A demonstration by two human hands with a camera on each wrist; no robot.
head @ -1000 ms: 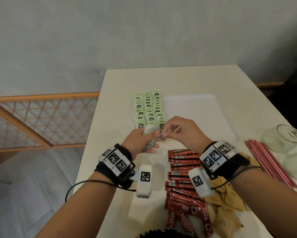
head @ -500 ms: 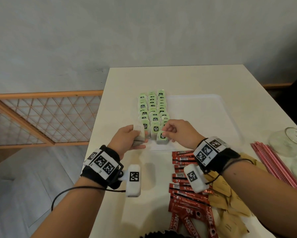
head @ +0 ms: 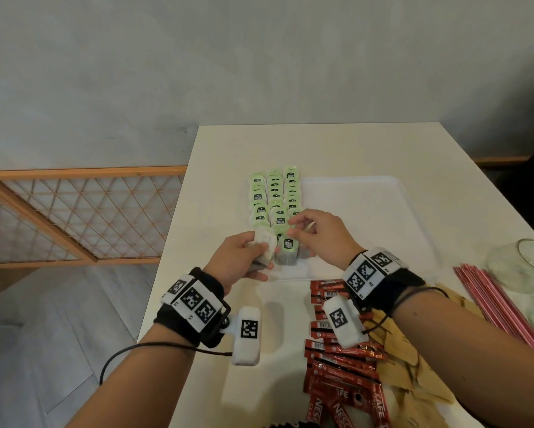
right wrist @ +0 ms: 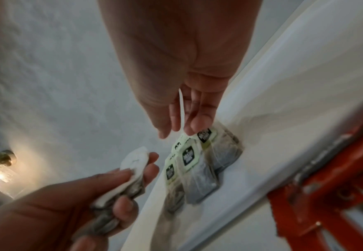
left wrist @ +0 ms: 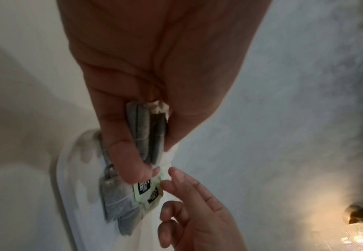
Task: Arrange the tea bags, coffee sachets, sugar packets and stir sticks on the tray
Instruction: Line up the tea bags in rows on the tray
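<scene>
Head view, left hand: left hand (head: pixel 241 257) curled round a small stack of greyish paper tea bags (head: pixel 264 248), thumb on top, fingers beneath, hovering at the near left corner of the white plastic tray (head: pixel 367 193).
Left wrist view: same stack (left wrist: pixel 148 132) pinched edge-on between thumb and fingers, soft filter-paper pouches, dark leaf showing through.
Right hand: right hand (head: pixel 318 236) just right of the left one, fingers loose and slightly bent, holding nothing; fingertips (right wrist: pixel 197 125) right at the pale-green square tags of the nearest laid-down tea bags (right wrist: pixel 200 171); real contact I can't make out.
Tea bags on tray: three neat columns of green-tagged bags (head: pixel 275 199) running away from both hands, overlapping like shingles, black logo on each tag.
Coffee: glossy red stick sachets (head: pixel 336 359) heaped under the right wrist, off the tray.
Sugar: crinkled brown paper packets (head: pixel 414 375) beneath the right forearm, off the tray.
Stir sticks: thin pink-red sticks (head: pixel 491 301) bundled right of the right arm, on the white table (head: pixel 321 143).
</scene>
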